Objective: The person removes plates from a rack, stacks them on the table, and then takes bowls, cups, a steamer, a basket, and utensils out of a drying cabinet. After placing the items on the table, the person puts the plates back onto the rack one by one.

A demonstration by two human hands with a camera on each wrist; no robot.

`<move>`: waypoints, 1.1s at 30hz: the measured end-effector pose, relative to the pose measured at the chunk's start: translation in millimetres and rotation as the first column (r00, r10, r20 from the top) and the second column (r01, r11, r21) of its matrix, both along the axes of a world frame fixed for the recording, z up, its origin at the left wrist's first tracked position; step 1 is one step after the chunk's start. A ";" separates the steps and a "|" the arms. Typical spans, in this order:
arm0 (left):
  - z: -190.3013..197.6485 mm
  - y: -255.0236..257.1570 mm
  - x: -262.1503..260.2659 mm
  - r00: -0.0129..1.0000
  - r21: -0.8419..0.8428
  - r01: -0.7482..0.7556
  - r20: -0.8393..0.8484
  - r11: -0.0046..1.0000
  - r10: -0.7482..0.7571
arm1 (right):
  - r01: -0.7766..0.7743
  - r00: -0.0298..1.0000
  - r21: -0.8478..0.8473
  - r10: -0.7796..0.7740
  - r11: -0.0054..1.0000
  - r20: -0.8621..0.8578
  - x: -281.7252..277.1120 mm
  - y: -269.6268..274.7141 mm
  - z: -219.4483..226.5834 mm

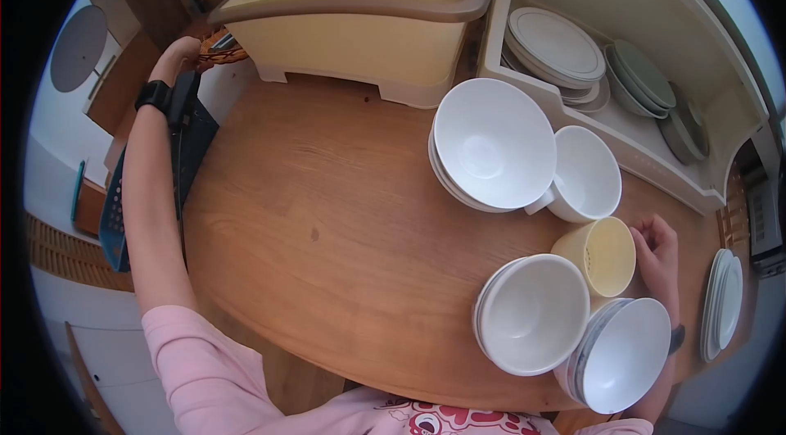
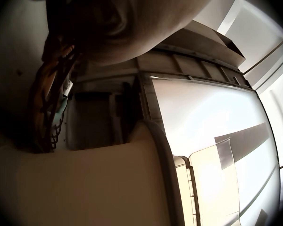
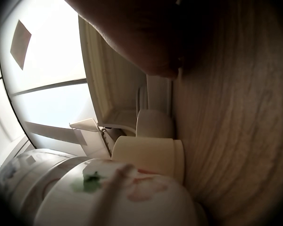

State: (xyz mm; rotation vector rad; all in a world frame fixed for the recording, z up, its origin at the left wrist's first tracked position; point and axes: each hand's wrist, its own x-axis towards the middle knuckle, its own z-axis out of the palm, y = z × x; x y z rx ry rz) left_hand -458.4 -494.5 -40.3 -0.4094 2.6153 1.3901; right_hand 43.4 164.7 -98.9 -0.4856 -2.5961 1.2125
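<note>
The left hand is at the far left edge of the wooden table, beside the cream storage bin. Its fingers are bent around the near end of the wicker basket; fingertip positions are partly hidden. Elongated items sit inside the basket but are too small to identify.

The right hand is at the right side of the table, fingers partly bent, with nothing visible in its grasp. It is just beside the yellow cup; contact with the cup cannot be confirmed.

The yellow cup is upright, between the white mug and two bowl stacks: the near white bowls and the patterned bowls. The large white bowls are stacked beside the mug, in front of the cream dish rack. The rack holds white plates and green dishes. Additional plates stand on edge at the table's right end.
</note>
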 end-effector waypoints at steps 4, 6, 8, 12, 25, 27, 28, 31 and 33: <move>-6.8 -7.5 -21.4 0.986 -0.070 -0.165 0.025 0.984 0.167 | 0.011 1.000 -0.021 -0.011 1.000 -0.003 -0.5 -0.6 3.0; -8.7 -10.5 -23.1 0.978 -0.089 -0.204 0.031 0.975 0.208 | 0.005 1.000 -0.028 -0.006 1.000 -0.007 -0.7 0.8 3.3; -8.9 -15.0 -16.3 0.990 -0.221 -0.142 -0.017 0.965 0.142 | 0.004 1.000 -0.036 -0.004 0.999 -0.014 0.4 2.8 3.6; -5.6 -25.4 -15.5 0.996 -0.478 -0.027 -0.090 0.878 -0.018 | 0.004 1.000 0.005 -0.004 1.000 -0.007 0.6 2.6 9.9; 23.8 -36.1 -11.7 0.964 -0.482 -0.014 -0.240 0.876 -0.117 | -0.044 0.996 0.181 0.057 0.983 -0.069 0.7 4.5 18.1; 42.4 -26.5 10.3 0.910 -0.530 -0.051 -0.373 0.846 -0.179 | -0.030 0.997 0.156 0.040 0.987 -0.060 1.8 3.1 20.3; 51.4 -23.9 22.2 0.836 -0.556 -0.126 -0.505 0.822 -0.214 | -0.045 0.997 0.137 0.054 0.990 -0.059 2.2 3.8 21.0; 76.8 -19.7 60.1 0.492 -0.526 -0.348 -0.807 0.776 -0.326 | -0.030 0.999 0.158 0.034 0.987 -0.020 4.0 11.4 16.9; 96.0 3.1 100.6 0.198 -0.475 -0.508 -0.876 0.718 -0.440 | -0.074 0.994 0.106 0.081 0.992 -0.069 3.8 10.6 18.0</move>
